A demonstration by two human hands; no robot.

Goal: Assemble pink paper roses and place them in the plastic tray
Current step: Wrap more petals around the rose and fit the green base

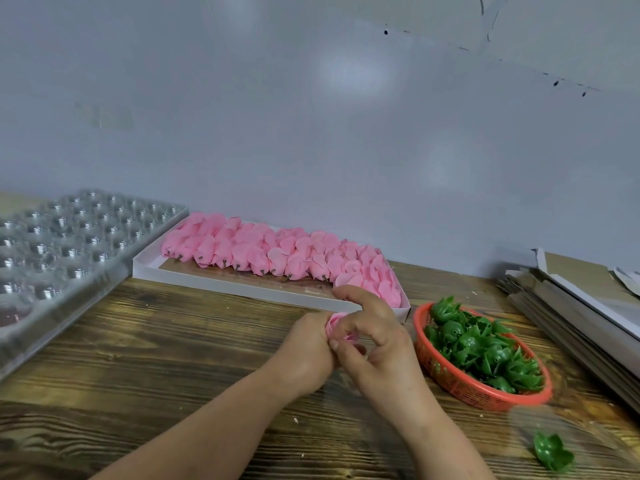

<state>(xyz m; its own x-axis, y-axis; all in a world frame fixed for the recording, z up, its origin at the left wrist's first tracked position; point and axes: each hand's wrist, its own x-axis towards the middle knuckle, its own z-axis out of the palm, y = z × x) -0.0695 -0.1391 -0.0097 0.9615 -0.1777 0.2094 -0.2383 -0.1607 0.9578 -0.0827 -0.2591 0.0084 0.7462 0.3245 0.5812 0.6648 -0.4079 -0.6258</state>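
Head view: both my hands, left hand (304,348) and right hand (377,337), close their grip around one pink rose (337,325) above the surface, well short of the plastic tray (69,251). Risk: squeezing too hard could crush or tear the thin petals.

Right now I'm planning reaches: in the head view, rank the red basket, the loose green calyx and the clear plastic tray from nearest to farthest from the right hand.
1. Red basket, just right of the right hand.
2. Loose green calyx, on the table at near right.
3. Clear plastic tray, far left, beyond the left hand.
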